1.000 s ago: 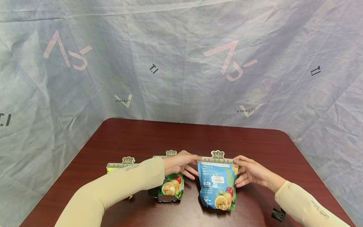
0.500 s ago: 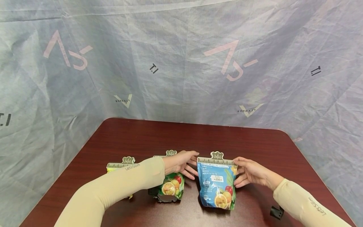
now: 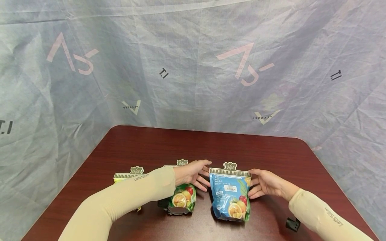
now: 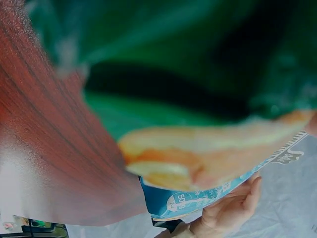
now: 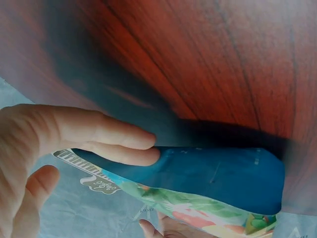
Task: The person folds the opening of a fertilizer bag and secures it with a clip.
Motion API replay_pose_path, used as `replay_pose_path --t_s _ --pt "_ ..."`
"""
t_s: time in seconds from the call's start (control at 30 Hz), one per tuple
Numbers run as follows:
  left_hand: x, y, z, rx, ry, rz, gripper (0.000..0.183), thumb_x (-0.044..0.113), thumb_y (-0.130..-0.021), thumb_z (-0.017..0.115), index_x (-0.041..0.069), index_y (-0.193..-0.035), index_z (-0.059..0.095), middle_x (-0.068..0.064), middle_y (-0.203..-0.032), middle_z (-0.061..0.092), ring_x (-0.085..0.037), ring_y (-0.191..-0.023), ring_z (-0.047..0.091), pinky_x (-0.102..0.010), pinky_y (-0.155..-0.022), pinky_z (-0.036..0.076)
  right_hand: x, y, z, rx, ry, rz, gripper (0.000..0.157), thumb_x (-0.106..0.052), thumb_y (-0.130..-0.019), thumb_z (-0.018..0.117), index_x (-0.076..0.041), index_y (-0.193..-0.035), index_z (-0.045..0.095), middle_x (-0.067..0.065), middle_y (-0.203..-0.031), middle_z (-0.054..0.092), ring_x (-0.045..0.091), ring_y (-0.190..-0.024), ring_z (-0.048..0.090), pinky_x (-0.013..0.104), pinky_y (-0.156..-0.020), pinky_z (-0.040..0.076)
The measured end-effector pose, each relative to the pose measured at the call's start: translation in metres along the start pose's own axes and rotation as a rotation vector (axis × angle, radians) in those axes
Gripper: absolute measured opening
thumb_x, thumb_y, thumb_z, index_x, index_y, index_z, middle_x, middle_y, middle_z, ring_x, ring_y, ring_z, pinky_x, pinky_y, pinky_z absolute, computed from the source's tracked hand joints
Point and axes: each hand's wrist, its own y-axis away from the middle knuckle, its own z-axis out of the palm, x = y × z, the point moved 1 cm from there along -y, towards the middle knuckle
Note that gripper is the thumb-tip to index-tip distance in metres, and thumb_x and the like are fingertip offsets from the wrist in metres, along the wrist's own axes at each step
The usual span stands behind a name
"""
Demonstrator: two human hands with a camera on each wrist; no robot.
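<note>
A blue fruit-print pouch (image 3: 230, 195) with a clip (image 3: 230, 170) along its top stands upright on the table (image 3: 265, 150). At its right side is my right hand (image 3: 269, 183); in the right wrist view two nearly straight fingers (image 5: 126, 144) lie against the pouch's side, and the thumb stands apart from it. My left hand (image 3: 193, 173) reaches toward the pouch's upper left edge, fingers extended and spread, with a small gap between. Behind that hand, a green fruit-print pouch (image 3: 184, 200) wears a similar clip (image 3: 182, 162); the left forearm partly hides it.
Farther left, a yellow pouch (image 3: 119, 180) with a matching clip (image 3: 136, 170) is mostly covered by the left sleeve (image 3: 135, 190). A small black object (image 3: 292, 224) shows beside the right sleeve (image 3: 313, 209). Grey printed cloth (image 3: 193, 83) encloses the table's back and sides.
The blue pouch has shifted slightly left and settled a little lower at its top. My right hand has moved left with it; my left hand's fingertips have come away from its clip.
</note>
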Motion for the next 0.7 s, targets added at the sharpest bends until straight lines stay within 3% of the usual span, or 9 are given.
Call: replay_pose_path --t_s 0.33,0.7 --pt "-0.0003 -0.0006 0.0018 -0.011 -0.01 -0.011 0.07 0.04 -0.093 0.044 -0.013 -0.135 0.026 -0.027 -0.125 0.046 -0.042 -0.091 0.06 -0.052 -0.072 0.049 0.0024 -0.0032 0.0001 0.017 0.013 0.018 0.046 -0.035 -0.098 0.024 0.002 -0.108 0.048 0.015 -0.094 0.062 0.028 -0.077 0.065 0.047 -0.079 0.049" --pt "-0.0009 0.0001 0.0033 -0.027 -0.025 -0.03 0.076 0.043 -0.092 0.045 -0.013 -0.138 0.021 -0.033 -0.137 0.029 -0.044 -0.099 0.056 -0.054 -0.077 0.047 0.0026 -0.0048 0.0017 0.016 0.011 0.019 0.042 -0.034 -0.098 0.025 0.003 -0.111 0.04 0.016 -0.095 0.061 0.028 -0.077 0.064 0.046 -0.079 0.049"
